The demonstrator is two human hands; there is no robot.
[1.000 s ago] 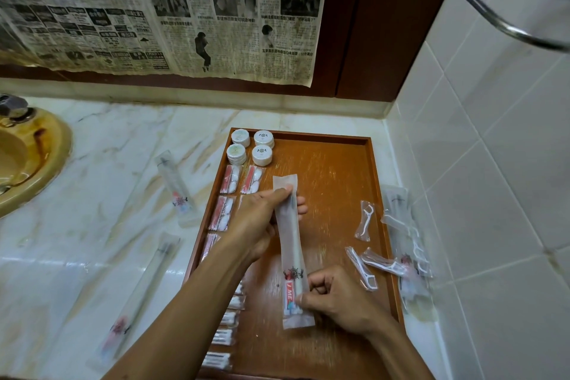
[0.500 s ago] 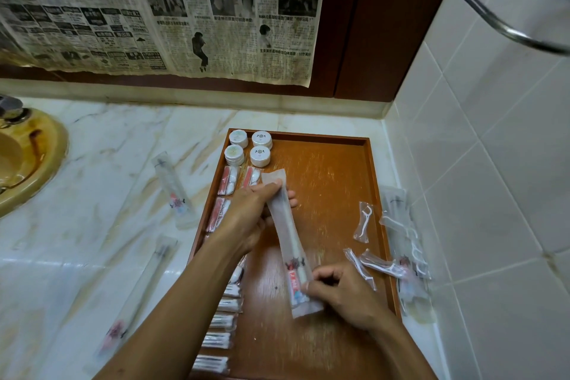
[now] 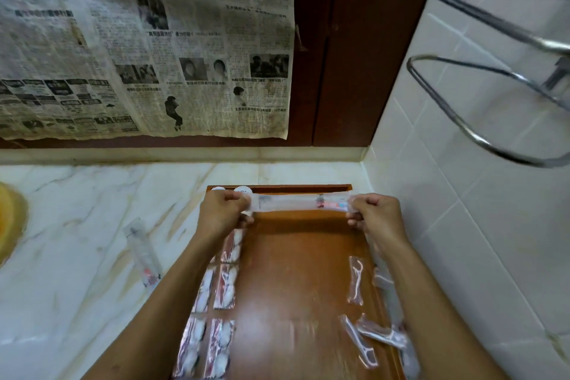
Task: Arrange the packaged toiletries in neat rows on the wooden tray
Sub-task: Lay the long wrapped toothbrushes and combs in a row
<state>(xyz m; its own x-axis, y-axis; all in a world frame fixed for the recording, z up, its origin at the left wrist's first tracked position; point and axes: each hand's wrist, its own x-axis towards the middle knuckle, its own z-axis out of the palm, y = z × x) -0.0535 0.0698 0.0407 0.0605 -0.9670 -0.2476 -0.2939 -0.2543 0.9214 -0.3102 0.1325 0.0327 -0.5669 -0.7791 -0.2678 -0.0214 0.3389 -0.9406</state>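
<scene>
A wooden tray [image 3: 296, 271] lies on the marble counter against the tiled wall. Both hands hold one long clear toothbrush packet [image 3: 296, 203] crosswise over the tray's far end. My left hand [image 3: 223, 213] grips its left end and my right hand [image 3: 374, 214] grips its right end, where the red print is. Two white round jars [image 3: 243, 190] peek out behind my left hand. Red-and-white sachets [image 3: 225, 287] lie in two columns down the tray's left side. Wrapped floss picks [image 3: 356, 279] lie loose on the right side.
Another toothbrush packet [image 3: 143, 251] lies on the marble counter [image 3: 77, 256] left of the tray. More clear packets [image 3: 390, 296] rest between the tray's right rim and the tiled wall. A yellow basin edge [image 3: 9, 219] shows far left. A metal rack [image 3: 493, 86] juts from the wall.
The packet lay lengthwise on the tray; both hands have lifted it and turned it crosswise at the far end. The camera has tilted up and moved closer.
</scene>
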